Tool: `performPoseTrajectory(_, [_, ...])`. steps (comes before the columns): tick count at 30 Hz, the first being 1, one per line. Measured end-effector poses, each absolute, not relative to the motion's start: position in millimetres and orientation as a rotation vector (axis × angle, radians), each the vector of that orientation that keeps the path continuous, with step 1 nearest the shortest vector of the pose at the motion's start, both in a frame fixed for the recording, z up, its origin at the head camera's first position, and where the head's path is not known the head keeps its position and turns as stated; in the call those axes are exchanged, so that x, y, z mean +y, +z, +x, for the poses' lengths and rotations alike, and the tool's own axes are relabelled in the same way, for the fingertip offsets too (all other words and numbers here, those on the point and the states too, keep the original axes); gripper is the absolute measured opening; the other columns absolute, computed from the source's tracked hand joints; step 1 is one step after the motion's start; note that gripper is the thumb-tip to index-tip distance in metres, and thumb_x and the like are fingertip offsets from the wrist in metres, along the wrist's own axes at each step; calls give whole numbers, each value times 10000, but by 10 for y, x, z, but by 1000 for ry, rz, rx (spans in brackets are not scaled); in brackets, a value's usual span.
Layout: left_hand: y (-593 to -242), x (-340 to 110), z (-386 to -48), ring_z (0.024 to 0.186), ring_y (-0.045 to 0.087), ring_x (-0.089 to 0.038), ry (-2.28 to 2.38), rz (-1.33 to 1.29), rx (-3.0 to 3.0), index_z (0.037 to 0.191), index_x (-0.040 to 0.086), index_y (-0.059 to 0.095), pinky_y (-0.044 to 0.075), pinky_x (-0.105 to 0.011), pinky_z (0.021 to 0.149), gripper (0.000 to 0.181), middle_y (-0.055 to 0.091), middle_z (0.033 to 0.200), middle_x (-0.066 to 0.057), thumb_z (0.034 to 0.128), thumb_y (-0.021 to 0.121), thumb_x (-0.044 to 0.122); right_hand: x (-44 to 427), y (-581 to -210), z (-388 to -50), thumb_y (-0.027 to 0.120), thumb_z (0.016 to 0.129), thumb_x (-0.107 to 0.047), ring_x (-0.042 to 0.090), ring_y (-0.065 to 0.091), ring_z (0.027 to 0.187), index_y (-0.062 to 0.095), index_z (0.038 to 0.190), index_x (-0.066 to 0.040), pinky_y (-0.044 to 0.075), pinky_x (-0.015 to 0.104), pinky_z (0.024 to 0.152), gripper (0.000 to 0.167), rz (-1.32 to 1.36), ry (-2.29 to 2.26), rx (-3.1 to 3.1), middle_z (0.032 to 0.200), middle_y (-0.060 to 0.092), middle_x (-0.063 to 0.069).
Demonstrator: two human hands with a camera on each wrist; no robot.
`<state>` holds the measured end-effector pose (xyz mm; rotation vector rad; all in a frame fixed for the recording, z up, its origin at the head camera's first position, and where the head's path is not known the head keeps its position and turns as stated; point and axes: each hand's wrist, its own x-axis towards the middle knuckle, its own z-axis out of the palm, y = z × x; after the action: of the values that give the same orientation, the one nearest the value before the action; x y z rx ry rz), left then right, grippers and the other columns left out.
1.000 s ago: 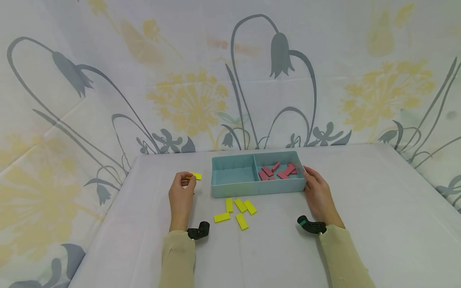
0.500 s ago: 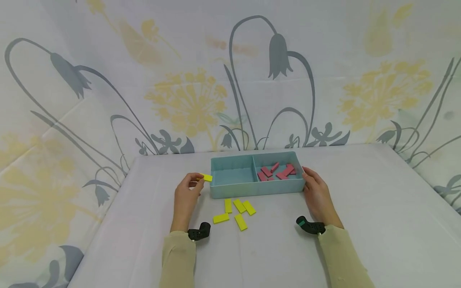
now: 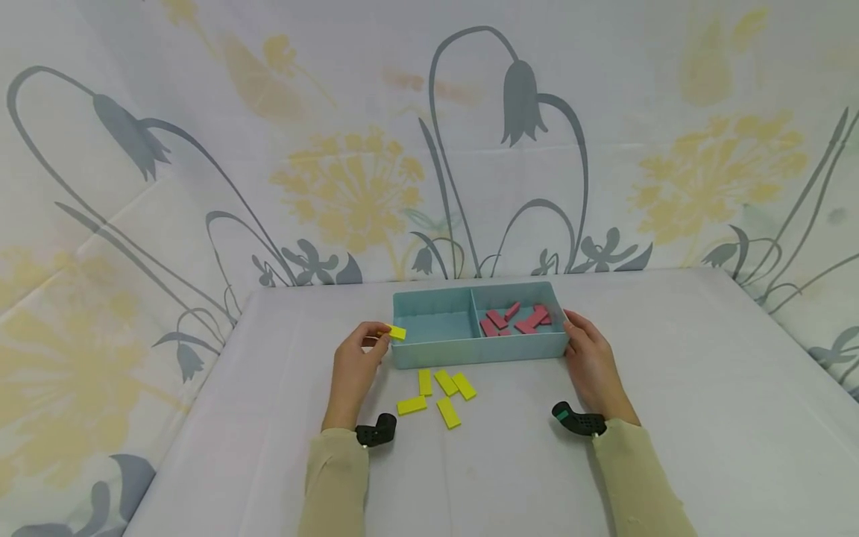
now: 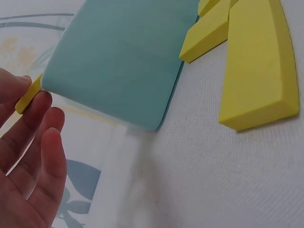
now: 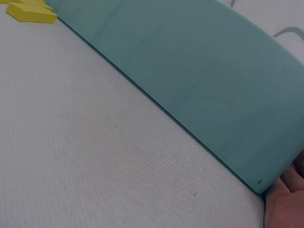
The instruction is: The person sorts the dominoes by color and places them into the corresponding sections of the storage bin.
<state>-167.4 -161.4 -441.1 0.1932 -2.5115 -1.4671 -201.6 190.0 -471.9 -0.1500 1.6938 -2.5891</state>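
My left hand [image 3: 357, 369] pinches a yellow domino-like block [image 3: 397, 333] between thumb and fingers, at the left rim of the light blue two-compartment box [image 3: 470, 352]. In the left wrist view, the block [image 4: 29, 95] is partly hidden behind the box corner. The box's left compartment shows a bare floor; several red blocks [image 3: 496, 319] lie in the right one. My right hand [image 3: 593, 369] rests against the box's right end, fingertips at the rim. In the right wrist view, only part of the hand [image 5: 285, 202] shows beside the corner.
Several loose yellow blocks [image 3: 449, 412] lie on the white cloth in front of the box. A flowered cloth [image 3: 362, 186] rises behind the table [image 3: 510, 477]. Black wrist cameras [image 3: 377, 430] sit at both cuffs.
My left hand has moved right with the yellow block, from beside the box to its left rim. My right hand, the box and the loose blocks have stayed in place.
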Motion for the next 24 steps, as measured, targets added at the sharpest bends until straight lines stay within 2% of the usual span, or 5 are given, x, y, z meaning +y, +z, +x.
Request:
performPoseTrajectory(8, [-4415,-1602,-1668,911,509,-133,-1415,89,-2476,1078,256,590,464,-297,764,198,561,1023,74,885,549,238,1899,-4712,-2018,428,949,-245,233,161,1310,199,1388,-19,205,274,1062,544,-144,-2581,1698,1438,135,113])
performPoseTrajectory(18, [-4442,-1534,-1661,804,483,-95,-1305,-150,-2577,1033,295,628,439,-278,668,172,587,981,162,885,559,238,1895,-4700,-2010,429,948,-252,232,147,1317,196,1391,-23,174,299,1072,550,-135,-2570,1705,1442,127,112])
performPoseTrajectory(24, [-4430,-1475,-1648,760,480,-109,-1278,-188,-2610,1037,273,638,441,-279,630,174,596,986,145,884,563,239,1898,-4697,-2010,429,949,-246,231,150,1316,197,1390,-20,177,295,1071,547,-140,-2571,1700,1441,131,115])
